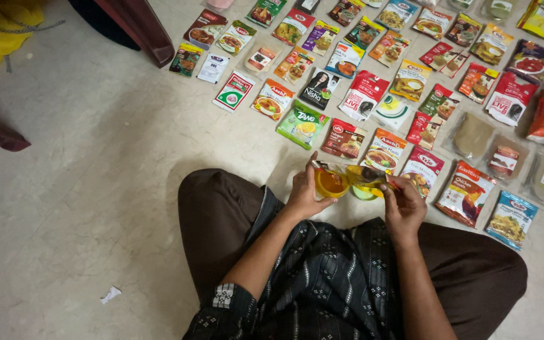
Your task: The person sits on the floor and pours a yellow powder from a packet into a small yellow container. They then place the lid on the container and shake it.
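The person sits cross-legged on the pale tiled floor (83, 189), dark brown trousers (221, 220) spread wide, so both hands meet just above the lap. Between them is a yellow-orange sachet (346, 179), held level and stretched by its two ends, seemingly so its face can be looked over. The left hand (303, 192) is curled shut on the sachet's left end, thumb on top; the right hand (401, 204) pinches the right end between thumb and bent fingers.

Just beyond the hands, rows of food packets lie flat and face up, apart from each other, probably so each can be told at a glance: a green drink-mix packet (303, 124), a red-and-white pouch (364, 94), and a blue packet (511, 219) near right. A scrap of white paper (110, 294) lies near left. Far left, a yellow cloth (1, 28) is bunched beside a dark wooden furniture leg (143, 28).
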